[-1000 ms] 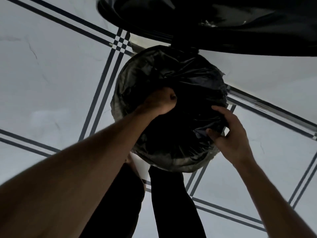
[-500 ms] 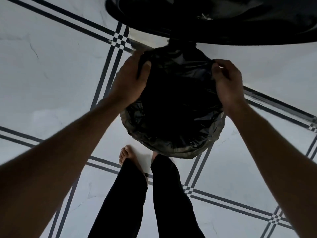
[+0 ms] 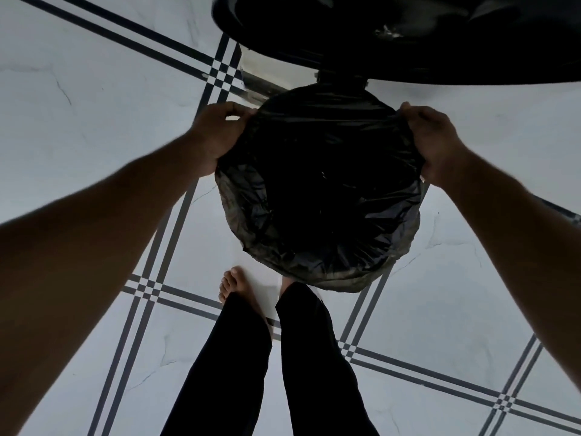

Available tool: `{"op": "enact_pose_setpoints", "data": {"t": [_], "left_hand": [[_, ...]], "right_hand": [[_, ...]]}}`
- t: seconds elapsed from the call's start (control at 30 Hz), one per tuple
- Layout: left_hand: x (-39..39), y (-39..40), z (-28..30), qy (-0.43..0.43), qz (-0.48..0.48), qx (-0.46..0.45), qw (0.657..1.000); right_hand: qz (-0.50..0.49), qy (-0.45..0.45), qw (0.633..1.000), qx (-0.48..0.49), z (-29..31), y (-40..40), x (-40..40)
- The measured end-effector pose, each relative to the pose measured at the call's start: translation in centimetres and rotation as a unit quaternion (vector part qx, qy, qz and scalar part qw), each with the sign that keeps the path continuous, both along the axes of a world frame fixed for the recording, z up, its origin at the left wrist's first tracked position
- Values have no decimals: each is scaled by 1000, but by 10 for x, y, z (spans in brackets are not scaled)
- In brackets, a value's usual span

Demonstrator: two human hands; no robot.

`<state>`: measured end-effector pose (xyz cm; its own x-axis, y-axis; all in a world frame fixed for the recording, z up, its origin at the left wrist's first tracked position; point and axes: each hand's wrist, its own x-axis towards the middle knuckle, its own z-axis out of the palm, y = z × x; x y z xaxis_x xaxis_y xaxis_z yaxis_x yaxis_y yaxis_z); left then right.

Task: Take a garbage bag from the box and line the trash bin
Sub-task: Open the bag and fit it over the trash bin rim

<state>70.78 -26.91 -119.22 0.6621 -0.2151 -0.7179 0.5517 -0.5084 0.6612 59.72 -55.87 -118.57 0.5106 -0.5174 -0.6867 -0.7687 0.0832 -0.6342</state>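
Note:
A black garbage bag (image 3: 317, 196) sits inside a round trash bin on the floor, its edge folded over the rim and hanging crumpled round the front. The bin itself is hidden under the bag. My left hand (image 3: 217, 133) grips the bag's edge at the rim's left side. My right hand (image 3: 430, 136) grips the edge at the right side. Both pull the plastic outward over the rim. The bag box is out of sight.
The bin's open lid (image 3: 393, 36), dark and glossy, stands up behind the bin at the top of the view. My bare feet (image 3: 232, 284) and black trouser legs (image 3: 239, 357) are just in front of the bin on the white tiled floor (image 3: 94, 121).
Both hands left the inside and far rim of the bag and moved apart to the rim's left and right sides. The bag now lies spread wider over the rim.

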Motion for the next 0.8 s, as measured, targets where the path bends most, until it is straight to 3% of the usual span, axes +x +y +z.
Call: {"op": "enact_pose_setpoints", "data": {"t": [0.1,0.17,0.23,0.3,0.47,0.57,0.7,0.8], "left_hand": [[-2,8,-2,93,64,-23,993],[-10,22,-5,145,90,-71,983],[-27,34,-2,156,86,-121,976],[-49,45,3,142,109,-140,974],[-110,64,19,40,205,-107,972],[-131,63,25,-2,188,-67,980],[-137,58,26,31,227,-54,972],[-137,61,13,59,257,1,965]], "right_hand": [[-23,13,999,-18,-2,-3,-9],[-17,9,996,-91,0,2,-29],[-46,-21,979,-195,6,13,-60],[-108,-28,965,-238,16,33,-98],[-185,-17,980,-66,28,85,-164],[-212,-14,976,50,26,98,-173],[-325,-18,919,224,16,93,-167],[-400,-48,871,280,14,86,-159]]}}
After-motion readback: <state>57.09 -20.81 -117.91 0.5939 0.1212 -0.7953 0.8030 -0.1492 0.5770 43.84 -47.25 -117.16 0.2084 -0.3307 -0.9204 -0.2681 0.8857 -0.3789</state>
